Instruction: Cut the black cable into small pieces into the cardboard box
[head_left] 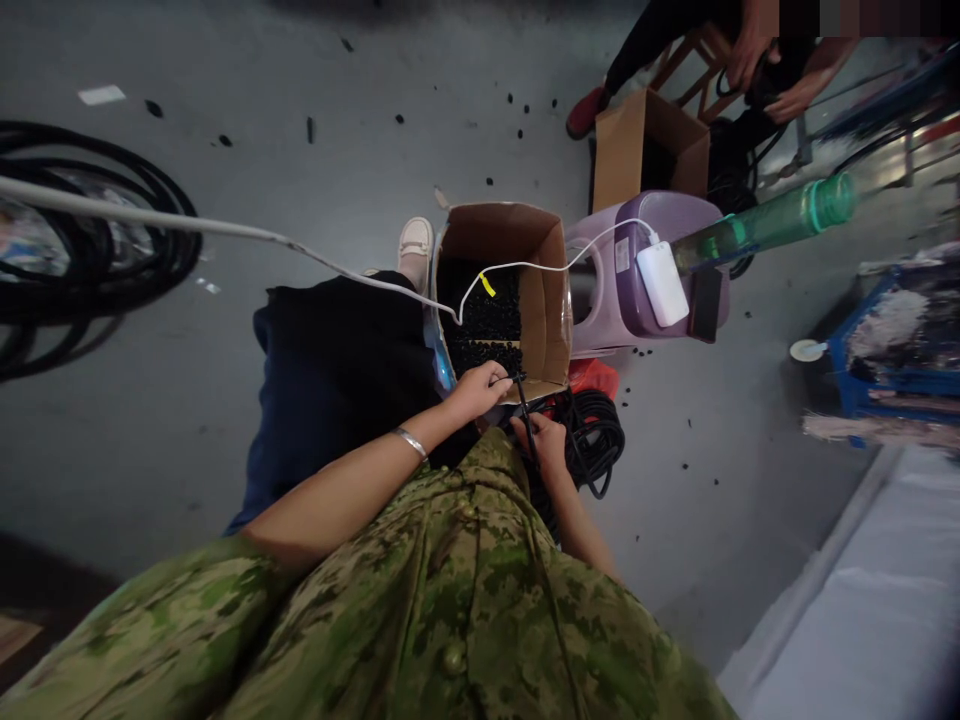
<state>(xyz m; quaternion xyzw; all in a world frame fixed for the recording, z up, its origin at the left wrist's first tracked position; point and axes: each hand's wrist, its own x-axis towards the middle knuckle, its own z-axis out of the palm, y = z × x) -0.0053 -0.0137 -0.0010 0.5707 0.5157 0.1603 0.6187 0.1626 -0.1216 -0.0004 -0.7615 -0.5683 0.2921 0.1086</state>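
My left hand [480,390] is closed in a pinch over the near edge of an open cardboard box [546,335]. Its fingertips meet at the upper end of a thin black tube [524,402]; whether a small part is between them is too small to tell. Lower down, my right hand [550,445] wraps round the same tube. Many small black pieces [487,312] fill the bottom of the box. Beside my right hand lies a coil of black tubing [596,435].
A white cable [300,250] crosses over the box to a white power bank [663,284] on a purple plastic stool [600,290], next to a green bottle [780,222]. Another person's hands [799,97] work by a second box [619,150]. Black coils [169,200] lie left.
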